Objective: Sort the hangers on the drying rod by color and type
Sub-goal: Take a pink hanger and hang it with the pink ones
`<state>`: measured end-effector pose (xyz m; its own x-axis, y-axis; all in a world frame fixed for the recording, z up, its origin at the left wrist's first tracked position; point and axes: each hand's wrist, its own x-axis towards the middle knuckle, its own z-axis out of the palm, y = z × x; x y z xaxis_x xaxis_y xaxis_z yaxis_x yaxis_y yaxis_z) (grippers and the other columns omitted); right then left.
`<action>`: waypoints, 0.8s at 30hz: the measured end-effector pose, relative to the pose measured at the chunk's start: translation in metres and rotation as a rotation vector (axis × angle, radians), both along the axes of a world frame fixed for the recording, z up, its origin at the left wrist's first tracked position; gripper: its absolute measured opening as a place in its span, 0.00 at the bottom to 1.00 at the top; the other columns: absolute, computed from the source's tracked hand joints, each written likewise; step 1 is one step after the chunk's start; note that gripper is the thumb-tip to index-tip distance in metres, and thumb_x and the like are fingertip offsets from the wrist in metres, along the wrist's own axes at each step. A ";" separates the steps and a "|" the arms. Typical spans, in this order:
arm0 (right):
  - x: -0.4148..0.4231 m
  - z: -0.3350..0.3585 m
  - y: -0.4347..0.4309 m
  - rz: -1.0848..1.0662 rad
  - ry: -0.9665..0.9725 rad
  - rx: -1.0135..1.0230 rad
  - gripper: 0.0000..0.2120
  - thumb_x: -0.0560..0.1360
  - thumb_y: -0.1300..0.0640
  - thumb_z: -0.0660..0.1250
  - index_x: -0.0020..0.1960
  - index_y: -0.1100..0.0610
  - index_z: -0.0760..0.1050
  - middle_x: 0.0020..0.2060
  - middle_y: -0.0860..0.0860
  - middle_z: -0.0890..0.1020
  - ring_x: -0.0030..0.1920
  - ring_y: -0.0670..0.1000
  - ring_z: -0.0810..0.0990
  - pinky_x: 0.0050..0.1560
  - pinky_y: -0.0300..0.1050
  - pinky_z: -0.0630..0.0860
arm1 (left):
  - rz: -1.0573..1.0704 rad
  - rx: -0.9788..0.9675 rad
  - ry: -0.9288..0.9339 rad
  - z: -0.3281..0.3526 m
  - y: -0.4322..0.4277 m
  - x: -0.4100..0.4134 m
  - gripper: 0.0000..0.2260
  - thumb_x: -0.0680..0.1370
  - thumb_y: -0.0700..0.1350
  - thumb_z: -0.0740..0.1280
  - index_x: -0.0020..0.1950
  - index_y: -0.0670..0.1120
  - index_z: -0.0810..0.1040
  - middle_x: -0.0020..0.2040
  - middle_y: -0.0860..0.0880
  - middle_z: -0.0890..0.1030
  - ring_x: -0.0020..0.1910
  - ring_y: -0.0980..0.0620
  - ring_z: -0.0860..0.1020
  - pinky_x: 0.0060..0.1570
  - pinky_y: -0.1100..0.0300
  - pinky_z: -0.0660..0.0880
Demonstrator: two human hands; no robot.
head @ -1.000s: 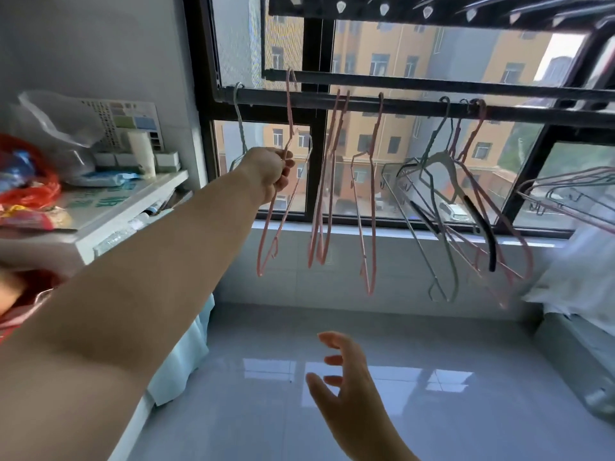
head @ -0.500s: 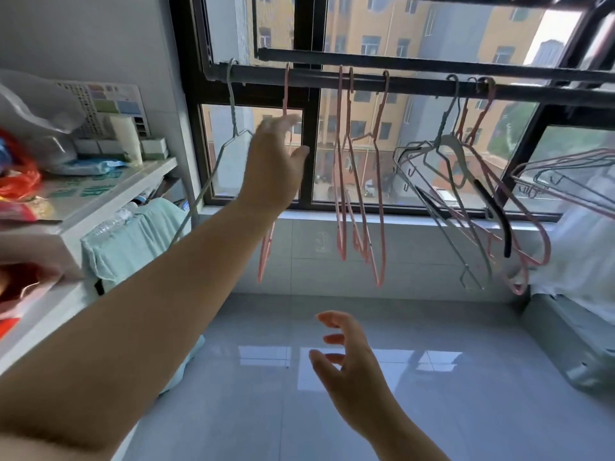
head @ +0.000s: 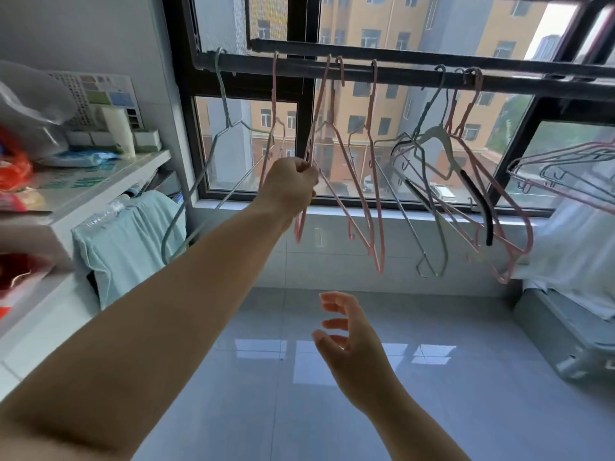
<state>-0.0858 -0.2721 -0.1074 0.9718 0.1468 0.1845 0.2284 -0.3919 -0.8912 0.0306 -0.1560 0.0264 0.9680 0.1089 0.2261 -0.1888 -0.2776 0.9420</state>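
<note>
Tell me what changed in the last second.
The left hand let go of the leftmost pink hanger, opened, moved right and now grips the next pink hanger. The right hand stayed open and low; the rest stayed on the rod.

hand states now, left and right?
Left hand: grips a pink hanger on the rod.
Right hand: open, holds nothing.
</note>
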 end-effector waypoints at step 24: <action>-0.042 0.006 -0.038 0.161 0.011 -0.147 0.23 0.76 0.56 0.62 0.68 0.45 0.59 0.59 0.43 0.70 0.52 0.40 0.74 0.45 0.26 0.71 | 0.175 0.078 0.056 0.050 -0.011 -0.011 0.06 0.79 0.41 0.58 0.49 0.41 0.74 0.37 0.49 0.70 0.35 0.56 0.69 0.37 0.65 0.70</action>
